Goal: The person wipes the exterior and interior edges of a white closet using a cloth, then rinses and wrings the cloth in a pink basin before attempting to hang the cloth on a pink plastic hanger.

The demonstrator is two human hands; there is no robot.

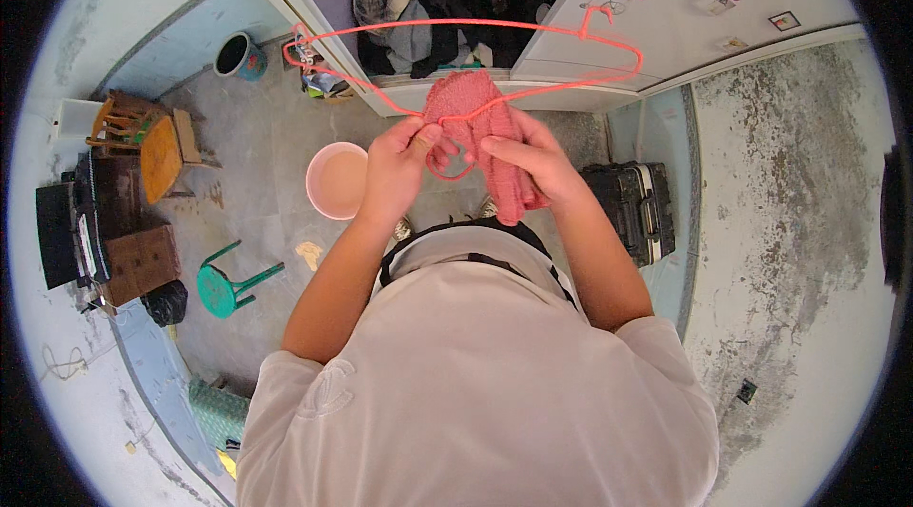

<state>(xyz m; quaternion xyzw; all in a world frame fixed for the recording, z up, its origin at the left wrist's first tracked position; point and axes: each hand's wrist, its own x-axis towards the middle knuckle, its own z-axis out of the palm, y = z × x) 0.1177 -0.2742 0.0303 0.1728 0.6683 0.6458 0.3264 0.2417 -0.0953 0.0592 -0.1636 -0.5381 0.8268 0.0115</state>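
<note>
A coral-pink clothes hanger (456, 22) is held up in front of my waist, its long bar away from me and its hook near my hands. My left hand (405, 157) pinches the hanger close to the hook, at the left edge of a damp-looking pink towel (467, 90). The towel is bunched over part of the hanger and hangs down on the right. My right hand (531, 154) grips the towel's right side, thumb on top. Part of the hook shows below the cloth; some fingers are hidden behind the towel.
A pink basin (335, 179) of cloudy water stands on the floor at left. Beyond are an open wardrobe with heaped clothes (428, 7), a bucket (242, 57) and a wooden chair (160, 154). A green stool (217, 291) is at left, a black suitcase (631, 211) at right.
</note>
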